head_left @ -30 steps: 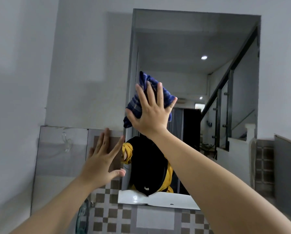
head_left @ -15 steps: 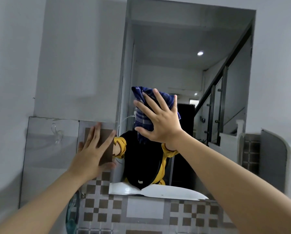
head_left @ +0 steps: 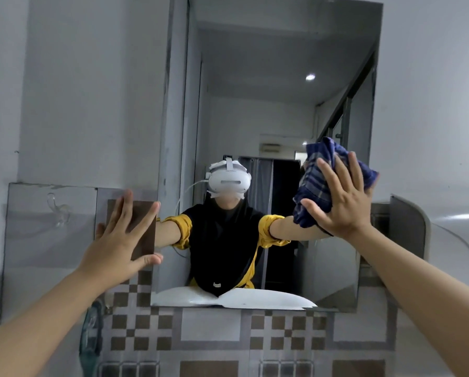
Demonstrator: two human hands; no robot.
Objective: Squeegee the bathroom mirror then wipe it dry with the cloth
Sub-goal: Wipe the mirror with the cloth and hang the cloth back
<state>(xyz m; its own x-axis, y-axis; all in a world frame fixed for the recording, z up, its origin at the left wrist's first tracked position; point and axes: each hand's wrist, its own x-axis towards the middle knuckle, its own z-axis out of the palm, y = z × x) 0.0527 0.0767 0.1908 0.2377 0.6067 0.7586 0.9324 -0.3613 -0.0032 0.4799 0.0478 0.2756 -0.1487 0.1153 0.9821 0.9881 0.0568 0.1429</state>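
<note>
The tall bathroom mirror (head_left: 268,77) hangs on the wall ahead and reflects a person in a black and yellow top wearing a white headset. My right hand (head_left: 342,200) presses a crumpled blue checked cloth (head_left: 317,183) flat against the mirror's right side, fingers straight and spread. My left hand (head_left: 121,238) rests with straight fingers on the tiled wall just left of the mirror's lower left edge, the thumb at the mirror's rim. No squeegee is in view.
Brown and grey checked tiles (head_left: 214,333) cover the wall below the mirror. A clear hook (head_left: 57,210) sticks on a glossy panel at the left. A curved grey panel (head_left: 407,224) stands at the right. A dark green object (head_left: 91,336) hangs at lower left.
My right hand has swept the cloth across the mirror from its left side to its right side and slightly down. My left hand has stayed on the wall.
</note>
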